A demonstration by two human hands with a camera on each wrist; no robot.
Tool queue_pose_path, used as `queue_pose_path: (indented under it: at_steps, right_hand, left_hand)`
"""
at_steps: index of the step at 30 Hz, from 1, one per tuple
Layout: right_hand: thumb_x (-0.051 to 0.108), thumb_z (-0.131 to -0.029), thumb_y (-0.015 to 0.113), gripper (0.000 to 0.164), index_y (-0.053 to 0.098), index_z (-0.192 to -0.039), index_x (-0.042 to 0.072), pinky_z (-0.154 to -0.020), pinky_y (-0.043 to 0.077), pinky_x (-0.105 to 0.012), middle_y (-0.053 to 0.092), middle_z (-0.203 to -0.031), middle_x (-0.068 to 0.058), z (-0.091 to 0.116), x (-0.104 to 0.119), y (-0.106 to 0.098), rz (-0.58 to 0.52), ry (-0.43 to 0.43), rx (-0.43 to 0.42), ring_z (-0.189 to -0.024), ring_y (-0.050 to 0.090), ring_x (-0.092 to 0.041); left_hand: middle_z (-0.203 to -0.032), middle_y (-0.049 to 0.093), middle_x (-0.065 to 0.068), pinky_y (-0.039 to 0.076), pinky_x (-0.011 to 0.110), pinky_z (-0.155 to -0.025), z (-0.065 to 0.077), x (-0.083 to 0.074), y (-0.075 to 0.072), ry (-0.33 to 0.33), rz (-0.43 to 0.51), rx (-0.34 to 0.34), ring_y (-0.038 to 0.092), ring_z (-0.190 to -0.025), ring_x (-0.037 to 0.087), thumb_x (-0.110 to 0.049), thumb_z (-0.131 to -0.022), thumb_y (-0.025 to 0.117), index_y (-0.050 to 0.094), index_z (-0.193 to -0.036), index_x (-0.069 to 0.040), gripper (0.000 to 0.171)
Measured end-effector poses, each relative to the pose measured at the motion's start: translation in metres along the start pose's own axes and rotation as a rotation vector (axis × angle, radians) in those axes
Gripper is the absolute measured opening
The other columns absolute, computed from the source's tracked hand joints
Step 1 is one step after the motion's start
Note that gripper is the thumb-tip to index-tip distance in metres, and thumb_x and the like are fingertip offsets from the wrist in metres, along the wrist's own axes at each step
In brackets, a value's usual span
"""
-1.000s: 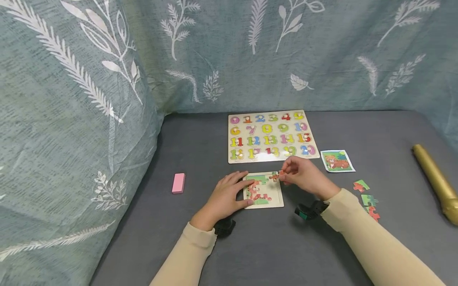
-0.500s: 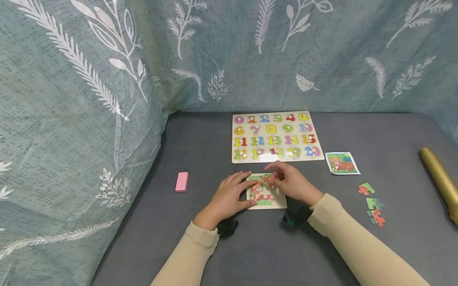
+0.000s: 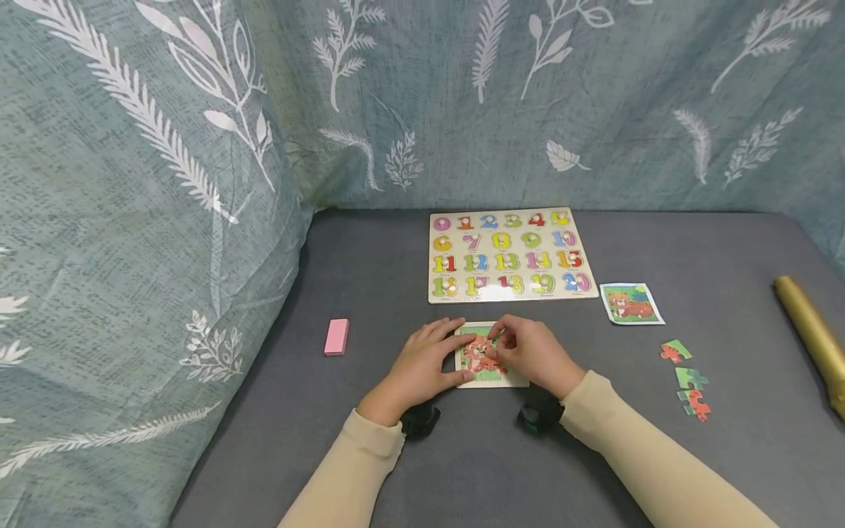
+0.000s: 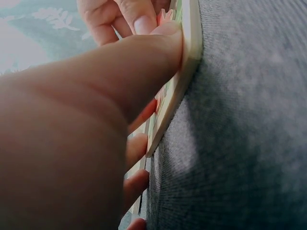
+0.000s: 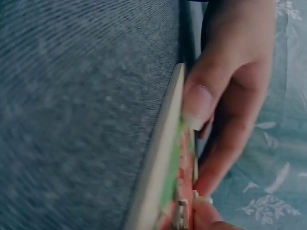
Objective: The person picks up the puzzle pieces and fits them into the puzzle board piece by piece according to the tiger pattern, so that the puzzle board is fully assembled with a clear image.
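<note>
A small wooden puzzle board (image 3: 517, 380) lies in the middle of the table, with a picture of an orange animal on green partly assembled in it. My left hand (image 3: 414, 367) rests on its left side, fingers spread; in the left wrist view the thumb (image 4: 139, 67) presses on the near edge. Over the board, my right hand (image 3: 533, 352) pinches a jigsaw piece between thumb and index finger. An orange bit of the piece (image 4: 165, 17) shows under those fingertips in the left wrist view. The fingers hide most of it, and whether it is seated cannot be told.
A number puzzle board (image 3: 513, 253) lies just behind. To the right are a picture card (image 3: 631, 303), several loose jigsaw pieces (image 3: 692, 378) and a gold tube (image 3: 810, 334). A pink block (image 3: 336, 336) is on the left. A leaf-patterned curtain (image 3: 370, 110) hangs behind.
My right hand has moved left and nearer to me, bringing the jigsaw piece from the board's upper right edge over its middle. The left hand stays on the board. The head view has shifted slightly.
</note>
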State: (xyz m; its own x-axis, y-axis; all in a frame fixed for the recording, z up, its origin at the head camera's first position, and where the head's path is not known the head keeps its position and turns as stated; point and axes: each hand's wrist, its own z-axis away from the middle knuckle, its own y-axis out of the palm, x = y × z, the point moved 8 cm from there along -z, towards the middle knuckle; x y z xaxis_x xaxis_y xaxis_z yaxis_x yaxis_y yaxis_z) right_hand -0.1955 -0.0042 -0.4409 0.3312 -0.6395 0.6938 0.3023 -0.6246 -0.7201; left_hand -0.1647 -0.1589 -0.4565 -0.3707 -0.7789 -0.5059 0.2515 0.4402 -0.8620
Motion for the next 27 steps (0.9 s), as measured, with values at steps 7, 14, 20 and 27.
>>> queue_pose_path:
  at_steps: [7,14,20,27]
  right_hand:
    - [0.013,-0.091,0.085,0.010,0.075,-0.088,0.012,-0.065,0.050,-0.033,0.056,-0.087,-0.001,0.004,0.015,0.002,0.234,-0.118,-0.076,-0.073,0.054,-0.015]
    - [0.016,-0.085,0.090,0.020,0.083,-0.103,0.009,-0.086,0.059,-0.042,0.077,-0.108,-0.004,0.038,0.043,0.002,0.549,-0.429,-0.109,-0.100,0.067,-0.025]
    - [0.023,-0.086,0.089,0.041,0.078,-0.123,0.009,-0.095,0.056,-0.048,0.073,-0.127,-0.006,0.047,0.040,0.007,0.679,-0.467,-0.029,-0.119,0.064,-0.030]
    - [0.027,-0.090,0.085,0.032,0.076,-0.118,0.014,-0.092,0.055,-0.046,0.073,-0.122,-0.003,0.042,0.043,0.008,0.793,-0.524,0.010,-0.113,0.065,-0.027]
  left_hand:
    - [-0.167,0.037,0.006,0.020,0.061,-0.124,0.001,0.002,-0.001,-0.009,0.003,-0.011,0.027,-0.156,0.032,-0.037,-0.096,0.079,0.058,-0.153,-0.020,0.063]
    - [-0.167,0.037,0.008,0.020,0.062,-0.124,0.001,0.000,-0.001,0.014,0.006,0.000,0.026,-0.156,0.035,-0.037,-0.097,0.078,0.057,-0.153,-0.019,0.063]
    - [-0.167,0.037,0.007,0.021,0.062,-0.123,-0.001,0.000,-0.001,0.015,-0.018,-0.005,0.028,-0.155,0.034,-0.038,-0.096,0.079,0.057,-0.153,-0.019,0.064]
    - [-0.166,0.038,0.007,0.021,0.061,-0.124,0.000,0.000,0.000,0.012,-0.017,-0.008,0.028,-0.155,0.033,-0.038,-0.095,0.079,0.058,-0.152,-0.019,0.064]
